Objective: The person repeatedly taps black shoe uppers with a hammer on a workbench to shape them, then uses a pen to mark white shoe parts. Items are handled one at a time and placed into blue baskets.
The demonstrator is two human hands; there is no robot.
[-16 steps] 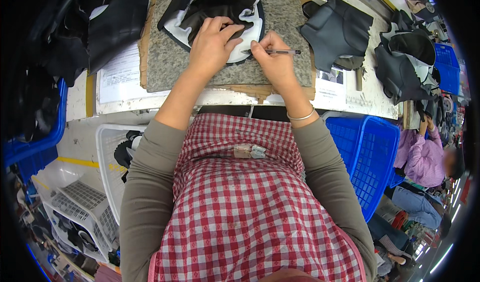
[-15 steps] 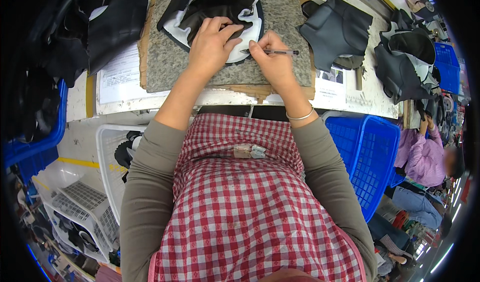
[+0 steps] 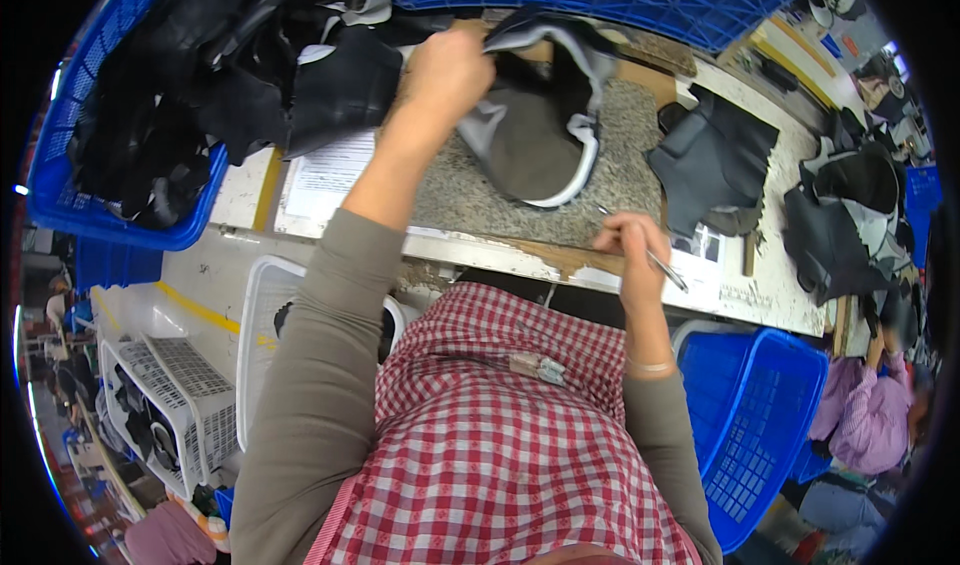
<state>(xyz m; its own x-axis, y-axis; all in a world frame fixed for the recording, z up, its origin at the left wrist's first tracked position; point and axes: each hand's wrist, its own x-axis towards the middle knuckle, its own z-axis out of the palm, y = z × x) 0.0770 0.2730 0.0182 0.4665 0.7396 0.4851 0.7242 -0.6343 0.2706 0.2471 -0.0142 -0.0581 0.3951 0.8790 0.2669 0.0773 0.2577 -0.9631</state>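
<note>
Workbench (image 3: 755,277) at twelve o'clock

Over its stone slab (image 3: 630,130) sits a black-and-white piece (image 3: 535,155), which you're likely positioning; the next move calls for steadying it. Your left hand (image 3: 450,73) curls at its ten o'clock edge, blurred, fingertips hidden; its grip can't be told. Your right hand (image 3: 635,237), at five o'clock, holds a pen (image 3: 668,271) clear.

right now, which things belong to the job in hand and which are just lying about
Seemingly in the job:
pen in the right hand
black-and-white piece by the left hand
stone slab beneath

Seemingly lying about:
dark piece right of the slab
printed sheet on the left
</note>
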